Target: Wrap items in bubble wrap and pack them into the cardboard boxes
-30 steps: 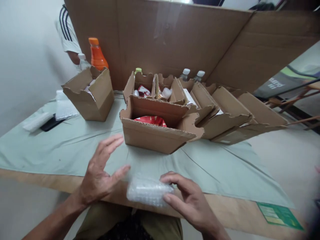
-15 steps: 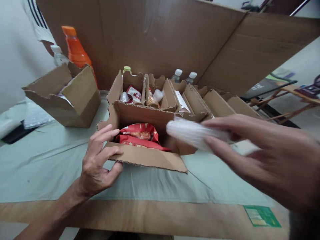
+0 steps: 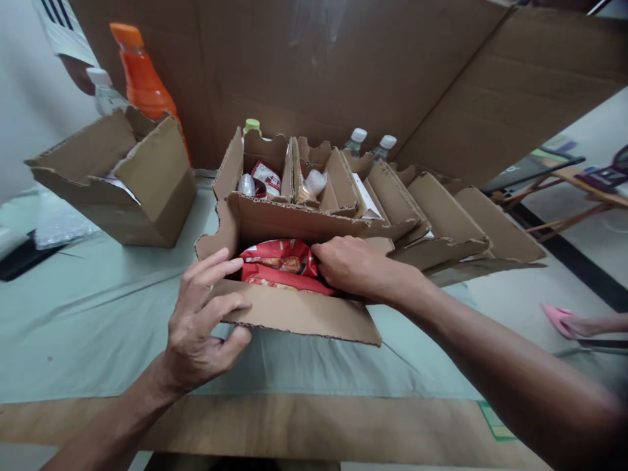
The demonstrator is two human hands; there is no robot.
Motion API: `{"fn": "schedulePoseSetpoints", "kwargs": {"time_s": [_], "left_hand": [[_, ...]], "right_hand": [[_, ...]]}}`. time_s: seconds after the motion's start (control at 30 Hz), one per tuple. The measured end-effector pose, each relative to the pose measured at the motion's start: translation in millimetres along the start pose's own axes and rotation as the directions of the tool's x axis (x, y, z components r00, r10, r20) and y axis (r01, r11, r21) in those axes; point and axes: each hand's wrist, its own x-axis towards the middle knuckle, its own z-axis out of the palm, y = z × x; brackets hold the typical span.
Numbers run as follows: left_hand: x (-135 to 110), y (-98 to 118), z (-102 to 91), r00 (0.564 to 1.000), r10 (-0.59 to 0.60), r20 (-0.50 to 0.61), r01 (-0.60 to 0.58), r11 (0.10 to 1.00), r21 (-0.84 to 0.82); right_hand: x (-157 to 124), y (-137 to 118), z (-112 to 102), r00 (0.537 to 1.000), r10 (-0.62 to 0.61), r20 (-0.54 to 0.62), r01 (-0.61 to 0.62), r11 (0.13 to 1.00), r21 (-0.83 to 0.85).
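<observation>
An open cardboard box [image 3: 299, 314] sits on the green cloth [image 3: 98, 320] right in front of me, with a red snack packet [image 3: 277, 261] inside it. My left hand [image 3: 201, 320] grips the box's front wall near the left corner, fingers on top and thumb below. My right hand [image 3: 353, 265] reaches into the right side of the box, knuckles up, fingers curled down beside the red packet. Whatever lies under those fingers is hidden.
Behind stand two more filled boxes [image 3: 275, 173] and a row of empty ones [image 3: 441, 216]. Another box [image 3: 147, 190] stands at left by an orange bottle [image 3: 142, 72]. A big cardboard sheet [image 3: 343, 65] walls the back. Another person's sleeve [image 3: 63, 33] shows top left, a pink shoe [image 3: 559, 319] at right.
My right hand carried a bubble-wrapped bundle from the table's edge up over the box and went down into it; the bundle no longer shows. My left hand took hold of the box's front wall.
</observation>
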Motion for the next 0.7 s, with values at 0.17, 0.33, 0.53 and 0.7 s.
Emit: {"fn": "schedulePoseSetpoints", "kwargs": {"time_s": [0.17,0.33,0.53,0.7], "left_hand": [[-9,-9,-3.5,0.967,-0.075,-0.243,0.061,0.996,-0.064],[-22,-19,-10.5,0.914,-0.389,-0.115,0.362,0.910,-0.204],[-30,-24,15.3,0.756,-0.626,0.194,0.646,0.661,-0.382],[-36,-3,34.4,0.687,-0.666,0.291,0.714,0.544,-0.441]], "right_hand": [[-79,13,-30,0.899,0.072,-0.432,-0.072,0.997,0.017],[-151,31,11,0.606,0.469,-0.642,-0.195,0.870,0.452],[-118,6,96,0.799,0.446,-0.404,-0.020,0.690,0.723],[-107,-12,117,0.792,0.507,-0.341,-0.037,0.596,0.802]]}}
